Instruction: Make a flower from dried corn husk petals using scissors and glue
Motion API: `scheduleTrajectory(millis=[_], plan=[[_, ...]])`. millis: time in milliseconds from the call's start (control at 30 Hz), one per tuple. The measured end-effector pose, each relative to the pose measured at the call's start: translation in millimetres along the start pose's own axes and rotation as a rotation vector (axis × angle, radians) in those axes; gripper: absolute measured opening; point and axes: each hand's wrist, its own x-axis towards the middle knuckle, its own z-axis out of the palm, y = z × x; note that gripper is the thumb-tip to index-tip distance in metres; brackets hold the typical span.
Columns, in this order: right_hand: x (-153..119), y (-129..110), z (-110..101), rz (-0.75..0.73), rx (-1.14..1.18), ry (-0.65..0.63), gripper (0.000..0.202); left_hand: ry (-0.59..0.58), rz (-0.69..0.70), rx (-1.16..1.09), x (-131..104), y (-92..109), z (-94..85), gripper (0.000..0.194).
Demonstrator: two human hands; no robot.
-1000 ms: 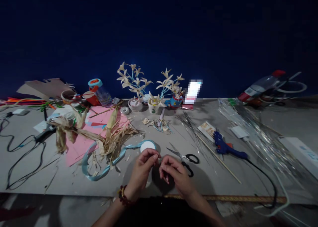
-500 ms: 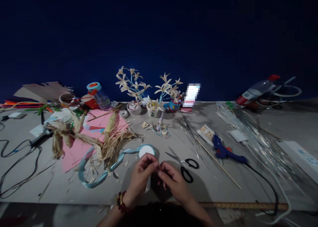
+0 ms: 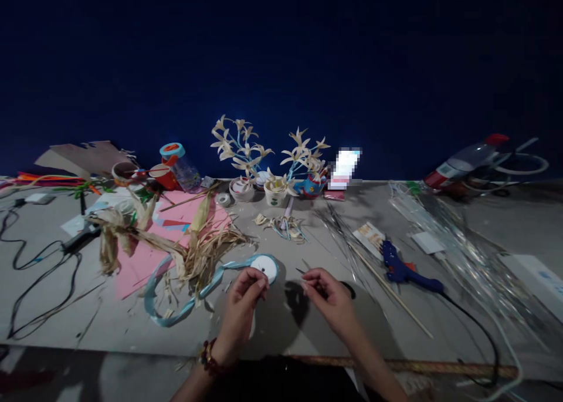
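My left hand (image 3: 245,299), with a beaded bracelet at the wrist, is closed in a pinch just in front of a white spool (image 3: 264,269) of blue ribbon (image 3: 165,320). Whatever its fingertips hold is too small to make out. My right hand (image 3: 328,299) hovers to the right, its thumb and fingertips pinched together over black-handled scissors (image 3: 349,290). The hand covers most of the scissors, leaving a blade tip and part of a handle showing. Anything between the right fingertips is also too small to name. The two hands are apart.
Dried husks (image 3: 197,261) lie on pink paper (image 3: 132,273) at the left. Potted husk flowers (image 3: 275,192) stand at the back beside a lit phone (image 3: 345,167). A blue glue gun (image 3: 407,273), thin wires and a long stick (image 3: 396,296) lie at the right.
My hands, together over the table before, have separated left and right. The right hand now covers most of the scissors. The whole view has shifted slightly.
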Motion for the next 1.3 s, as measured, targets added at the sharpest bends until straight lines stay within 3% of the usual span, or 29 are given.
scheduleTrajectory(millis=[200, 433, 767, 1133, 1300], plan=[[-5, 4, 2, -0.073, -0.153, -0.025, 0.025, -0.023, 0.004, 0.1, -6, -5, -5.4, 0.025], [-4, -14, 22, -0.064, 0.039, -0.153, 0.016, -0.245, 0.007, 0.357, -6, -15, 0.6, 0.025], [-5, -15, 20, -0.082, 0.058, -0.155, 0.011, -0.36, 0.141, 0.677, -5, -16, -1.0, 0.01], [-7, -8, 19, -0.027, 0.092, -0.112, 0.018, -0.393, 0.162, 0.853, -8, -15, -2.1, 0.006], [-1, -5, 14, 0.04, 0.194, -0.089, 0.029, -0.385, 0.249, 0.967, -8, -6, -3.3, 0.009]])
